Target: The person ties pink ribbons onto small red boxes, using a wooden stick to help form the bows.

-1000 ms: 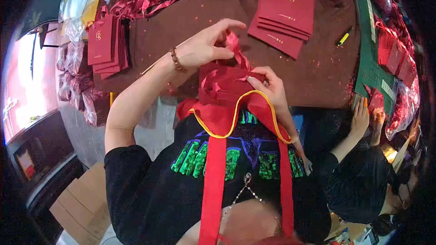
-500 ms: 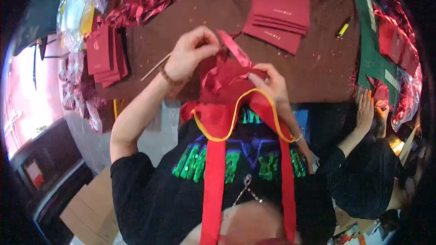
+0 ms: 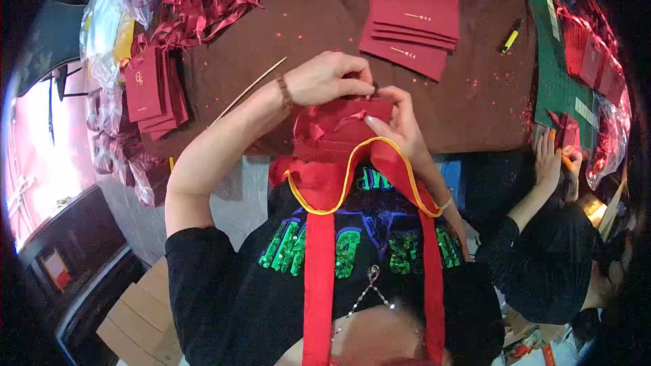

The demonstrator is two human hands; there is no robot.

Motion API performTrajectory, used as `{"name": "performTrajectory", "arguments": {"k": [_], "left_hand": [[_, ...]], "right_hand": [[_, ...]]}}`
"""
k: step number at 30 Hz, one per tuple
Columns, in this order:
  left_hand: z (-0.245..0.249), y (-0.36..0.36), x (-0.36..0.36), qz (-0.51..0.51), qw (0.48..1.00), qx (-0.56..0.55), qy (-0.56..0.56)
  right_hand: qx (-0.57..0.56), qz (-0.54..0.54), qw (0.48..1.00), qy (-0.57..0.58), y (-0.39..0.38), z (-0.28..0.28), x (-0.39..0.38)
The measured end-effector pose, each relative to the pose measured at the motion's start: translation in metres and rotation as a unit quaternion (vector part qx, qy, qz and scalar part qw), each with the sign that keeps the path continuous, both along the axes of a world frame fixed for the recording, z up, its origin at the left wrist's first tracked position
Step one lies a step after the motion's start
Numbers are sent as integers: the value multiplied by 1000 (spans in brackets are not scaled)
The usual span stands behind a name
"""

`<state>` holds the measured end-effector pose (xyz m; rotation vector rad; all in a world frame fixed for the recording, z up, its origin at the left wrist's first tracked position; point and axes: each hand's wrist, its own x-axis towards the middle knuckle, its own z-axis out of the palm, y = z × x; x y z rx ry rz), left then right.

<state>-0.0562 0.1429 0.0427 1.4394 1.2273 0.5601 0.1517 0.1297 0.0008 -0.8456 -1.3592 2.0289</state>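
Left hand (image 3: 327,78) and right hand (image 3: 401,129) pinch closed on the top of a red paper bag (image 3: 339,137), held at the counter (image 3: 319,20) edge. Its ribbon (image 3: 324,124) looks loose, probably untied; flat bags (image 3: 413,7) wait beyond.

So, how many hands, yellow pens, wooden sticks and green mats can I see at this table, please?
Hands: 4 (the person's left hand and right hand, both holding the red bag; a co-worker's two hands)
Yellow pen: 1
Wooden stick: 1
Green mat: 1
Total: 7
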Motion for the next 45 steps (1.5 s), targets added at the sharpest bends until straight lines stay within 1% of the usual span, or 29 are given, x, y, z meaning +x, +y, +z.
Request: {"name": "performTrajectory", "arguments": {"k": [1,3,4,5,6,7,9,11,13,14,15,17,18,19,21,23,25,26,27,29,33,35,36,37,39,40,43,44,45], "left_hand": [[-3,4,0,4,1000,-1,3],[-9,13,-2,7,991,-89,-100],[-9,19,1,88,993,-48,-66],[-5,24,-1,196,969,-113,-103],[-9,36,-11,247,952,-96,-151],[-9,46,-19,295,931,-76,-201],[-7,57,-14,338,923,-47,-178],[-17,65,-21,319,927,-20,-194],[-7,70,-32,317,942,114,-9],[-3,68,-36,298,941,152,45],[-1,64,-41,297,942,151,46],[4,59,-54,393,888,97,-220],[16,47,-58,411,888,100,-180],[30,29,-60,424,888,105,-143],[19,-1,-62,320,898,82,-290],[37,-30,-40,290,941,-5,-173],[30,-41,-21,272,935,-1,-227],[23,-48,-24,275,946,-36,-165],[12,-54,-22,309,932,-48,-184],[16,-60,-18,246,965,30,-85],[13,-67,-12,231,964,-9,-128],[17,-75,-8,226,943,-31,-244],[23,-80,-11,159,980,88,-78],[24,-85,-10,167,983,57,-57],[18,-90,-12,211,963,-3,-167],[21,-95,-18,228,960,0,-164],[50,-116,-55,215,963,137,85],[86,-126,-71,295,939,130,117],[113,-139,-83,356,882,169,257]], "right_hand": [[-5,-15,999,33,0,-1,-3],[16,-7,1000,21,3,-12,0],[21,43,998,-33,5,-14,4],[28,92,991,-88,6,-15,5],[196,83,975,-59,7,-21,2],[199,89,975,-53,11,-15,-1],[-14,90,994,-58,22,12,-3],[29,83,996,-30,26,30,-8],[-23,20,999,38,33,33,-12],[-51,46,997,-22,40,29,0],[-52,46,997,-21,38,24,-1],[28,-8,1000,-12,40,19,0],[-26,36,994,-101,49,32,8],[-20,23,994,-102,52,27,7],[44,-122,991,44,50,16,-4],[73,-160,983,50,52,41,-8],[-31,-63,997,-18,54,46,-7],[19,-41,999,-21,55,32,-5],[23,-27,999,-15,58,25,1],[-96,17,995,-35,60,17,9],[-65,-9,997,-32,46,27,-5],[-12,5,1000,-28,49,19,-1],[-6,-10,1000,-18,49,20,-2],[-3,-23,1000,-9,46,21,-5],[-13,-6,1000,-12,41,23,-14],[-4,-14,1000,4,38,23,-19],[40,-12,999,28,34,26,-29],[-3,13,999,40,39,26,-29],[-48,37,997,50,41,26,-30]]}}
